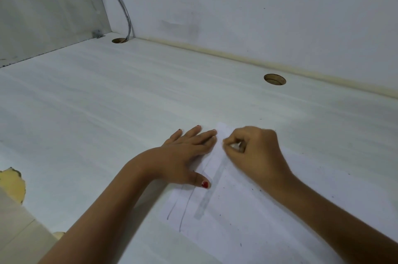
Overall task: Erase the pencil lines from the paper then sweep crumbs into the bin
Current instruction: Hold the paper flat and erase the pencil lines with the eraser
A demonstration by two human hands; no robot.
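Left hand: the left hand [189, 154] lies flat and spread, grasping nothing, its fingers on the far left part of the paper [247, 210] and its thumb reaching toward the grey band — a brace, by the look of it, so the sheet cannot slide or buckle under rubbing
Right hand: the right hand [254, 149] is curled tight around a small pale eraser [236, 145], pinched at the fingertips and pressed to the paper's far end, just beside the left fingertips; the close grip probably gives pressure and short strokes
Paper: a white sheet lying flat on the white desk [107, 113], in front of the person, angled away to the left
Pencil lines: two thin pencil lines [185, 210] run along the near left part of the sheet, unerased; a wide grey smudged band [207, 197] lies just to their right, leading up to the eraser
Crumbs: dark specks [260, 190] are scattered over the sheet's right half and on the desk beside it
Stage: erasing looks partly done; sweeping not begun
Edges: the sheet's left edge sits under the bracing palm; the wall [237, 5] stands well beyond its far corner
Open room: wide bare desk to the left and behind, with two cable holes [275, 79] well apart from the work
Bin: not in view — its direction cannot be told
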